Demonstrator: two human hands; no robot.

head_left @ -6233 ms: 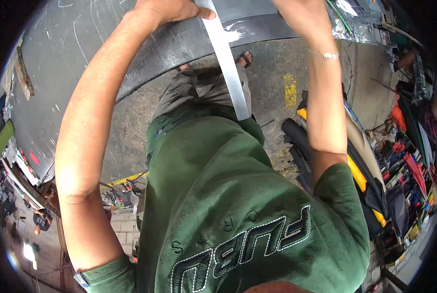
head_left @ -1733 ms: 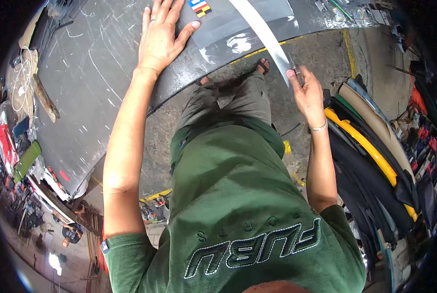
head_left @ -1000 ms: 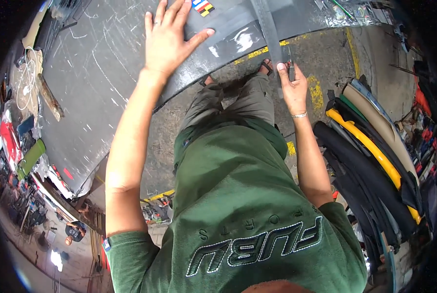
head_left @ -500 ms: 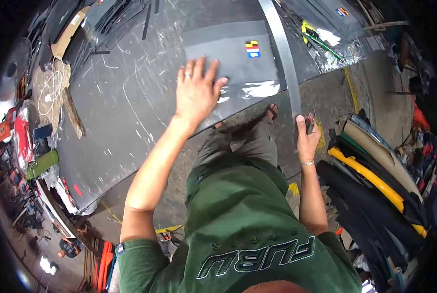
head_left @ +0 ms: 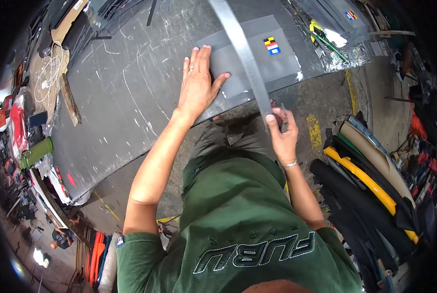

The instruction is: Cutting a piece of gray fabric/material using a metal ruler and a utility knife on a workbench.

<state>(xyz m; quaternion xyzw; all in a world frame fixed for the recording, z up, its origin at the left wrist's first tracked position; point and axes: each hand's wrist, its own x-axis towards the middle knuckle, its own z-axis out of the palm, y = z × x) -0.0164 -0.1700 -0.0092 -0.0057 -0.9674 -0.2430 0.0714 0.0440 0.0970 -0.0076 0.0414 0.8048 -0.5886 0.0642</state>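
A dark grey rectangular sheet [head_left: 288, 68] lies near the front edge of the worktable [head_left: 111, 117], with a small patch of coloured flags [head_left: 272, 45] on it. My left hand [head_left: 197, 88] rests flat at the sheet's left edge, fingers spread and palm down. In my right hand [head_left: 283, 134], just off the table's edge, is the near end of a long metal straightedge [head_left: 243, 49]. The strip slants across the sheet, left of the patch. A small dark and red tool [head_left: 280, 113] also shows among the right fingers; its kind is unclear.
Yellow-handled tools [head_left: 314, 28], a green rod [head_left: 332, 47] and plastic scraps lie at the table's right. On the left are cardboard [head_left: 46, 80], a wooden stick [head_left: 69, 100] and a green roll [head_left: 36, 153]. Rolls of black and yellow material [head_left: 365, 178] stand at right. Another person [head_left: 61, 238] is far left.
The straightedge and my right hand have swung left, from beside the sheet to across it. The sheet appears slightly turned and farther right in view. My left hand stays flat at its left side.
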